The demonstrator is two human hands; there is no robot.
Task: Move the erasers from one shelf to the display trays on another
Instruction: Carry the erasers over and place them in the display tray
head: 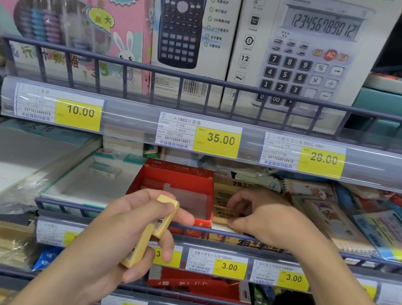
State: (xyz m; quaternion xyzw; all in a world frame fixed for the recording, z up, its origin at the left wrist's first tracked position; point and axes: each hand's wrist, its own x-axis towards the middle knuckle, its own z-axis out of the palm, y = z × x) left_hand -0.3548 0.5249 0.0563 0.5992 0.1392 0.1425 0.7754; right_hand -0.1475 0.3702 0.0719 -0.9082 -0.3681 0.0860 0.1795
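Head view: left hand (128,223) grips two tan erasers (154,230) in curled fingers, just in front of the shelf rail (103,213). Right hand (263,217) reaches into the yellow display tray (225,191), fingers pinching an eraser (224,213) there, beside the red tray (177,175).

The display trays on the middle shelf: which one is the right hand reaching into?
The yellow tray, just right of the red tray. The right hand places an eraser in it; the red one looks nearly empty.
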